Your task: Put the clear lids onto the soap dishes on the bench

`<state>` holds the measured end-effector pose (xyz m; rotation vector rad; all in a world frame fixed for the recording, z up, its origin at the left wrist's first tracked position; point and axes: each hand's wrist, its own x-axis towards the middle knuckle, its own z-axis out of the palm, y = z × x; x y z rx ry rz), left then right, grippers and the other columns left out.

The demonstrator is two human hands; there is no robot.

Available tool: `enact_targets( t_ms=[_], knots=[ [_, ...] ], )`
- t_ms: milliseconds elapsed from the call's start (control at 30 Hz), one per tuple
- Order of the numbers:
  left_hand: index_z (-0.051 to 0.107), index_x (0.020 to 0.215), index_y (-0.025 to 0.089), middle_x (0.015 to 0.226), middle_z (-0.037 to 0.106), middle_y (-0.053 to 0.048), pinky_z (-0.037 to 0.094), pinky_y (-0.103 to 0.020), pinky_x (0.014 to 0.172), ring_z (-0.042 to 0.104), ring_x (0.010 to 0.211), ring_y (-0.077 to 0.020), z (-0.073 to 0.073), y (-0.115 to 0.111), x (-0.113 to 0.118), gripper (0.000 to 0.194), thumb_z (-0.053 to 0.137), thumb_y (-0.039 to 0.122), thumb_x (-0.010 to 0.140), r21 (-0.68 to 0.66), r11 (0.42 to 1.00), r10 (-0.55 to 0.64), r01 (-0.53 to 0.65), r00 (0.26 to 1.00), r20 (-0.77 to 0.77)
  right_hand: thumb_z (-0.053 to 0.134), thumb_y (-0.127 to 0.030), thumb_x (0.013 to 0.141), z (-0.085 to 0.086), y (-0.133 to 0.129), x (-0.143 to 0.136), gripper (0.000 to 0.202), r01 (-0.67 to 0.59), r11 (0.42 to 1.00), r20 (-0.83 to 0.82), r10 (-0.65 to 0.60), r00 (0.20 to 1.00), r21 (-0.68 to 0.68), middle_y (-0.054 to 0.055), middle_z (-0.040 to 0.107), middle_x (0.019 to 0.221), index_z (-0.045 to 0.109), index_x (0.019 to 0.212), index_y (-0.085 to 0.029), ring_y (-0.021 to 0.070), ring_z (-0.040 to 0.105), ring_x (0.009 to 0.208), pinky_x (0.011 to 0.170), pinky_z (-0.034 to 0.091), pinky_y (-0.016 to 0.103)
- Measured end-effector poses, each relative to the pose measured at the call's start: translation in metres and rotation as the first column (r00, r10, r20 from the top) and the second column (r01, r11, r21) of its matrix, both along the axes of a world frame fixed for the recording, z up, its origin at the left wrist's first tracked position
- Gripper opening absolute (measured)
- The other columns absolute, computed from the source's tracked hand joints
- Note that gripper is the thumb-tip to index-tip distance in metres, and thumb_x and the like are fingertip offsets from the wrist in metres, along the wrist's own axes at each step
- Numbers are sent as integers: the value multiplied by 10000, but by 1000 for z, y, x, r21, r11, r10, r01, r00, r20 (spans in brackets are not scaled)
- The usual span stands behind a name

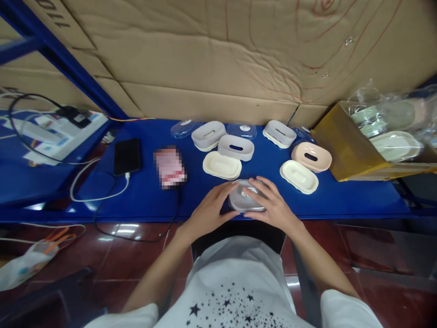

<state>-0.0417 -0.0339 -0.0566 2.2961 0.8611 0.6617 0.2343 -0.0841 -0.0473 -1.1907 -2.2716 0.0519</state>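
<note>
Between my hands, at the table's front edge, is a grey soap box [238,197] with a clear lid and a round sticker on top. My left hand [212,208] grips its left side, thumb low and fingers along the back. My right hand [274,205] grips the right side, with fingers spread over the lid. Just behind lie a cream soap tray [222,165] and a grey oval part with a slot [236,147]. Farther back sit another grey slotted part [208,135] on a cream base and two clear lids [241,131] [185,128].
On the right lie a pink slotted part [312,156], a cream tray [299,176] and a grey box [279,133]. A cardboard carton [336,141] holds plastic-wrapped soap boxes. To the left are a phone [127,156] on a white cable and a blurred pink object [170,167].
</note>
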Motion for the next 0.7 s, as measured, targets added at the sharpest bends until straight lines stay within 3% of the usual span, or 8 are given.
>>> enact_targets(
  t_ms=[333, 433, 600, 700],
  knots=[
    [256, 1732, 404, 1728, 478, -85, 417, -539, 1328, 474, 1599, -306, 3, 1, 2, 824, 723, 373, 1053, 19, 1000, 11, -11, 1000, -20, 780, -580, 975, -5, 1, -3, 688, 62, 996, 61, -66, 996, 64, 108, 584, 1662, 606, 1582, -308, 367, 505, 1558, 1235, 518, 585],
    [251, 1734, 396, 1734, 459, -99, 416, -540, 1329, 463, 1607, -307, 4, -1, 3, 770, 668, 389, 1086, 37, 998, 44, -43, 999, -29, 765, -546, 995, -5, 3, -5, 657, 135, 985, 32, -139, 990, 103, 128, 613, 1626, 589, 1574, -292, 377, 533, 1522, 1207, 530, 590],
    [288, 1715, 383, 1769, 370, -116, 464, -508, 1297, 436, 1627, -282, 7, -4, 2, 655, 581, 374, 1130, 26, 994, 106, -106, 994, -33, 672, -315, 1007, -12, 7, -6, 481, 364, 921, -212, -331, 919, 137, 201, 578, 1564, 552, 1466, -234, 425, 477, 1554, 1225, 447, 698],
    [327, 1700, 376, 1757, 394, -115, 474, -500, 1285, 443, 1620, -274, 10, -2, 3, 613, 562, 339, 1135, 109, 988, 120, -113, 991, -57, 552, -151, 960, -16, 10, -3, 418, 395, 916, -268, -365, 892, 66, 199, 551, 1536, 565, 1372, -223, 413, 392, 1622, 1284, 342, 748]
  ],
)
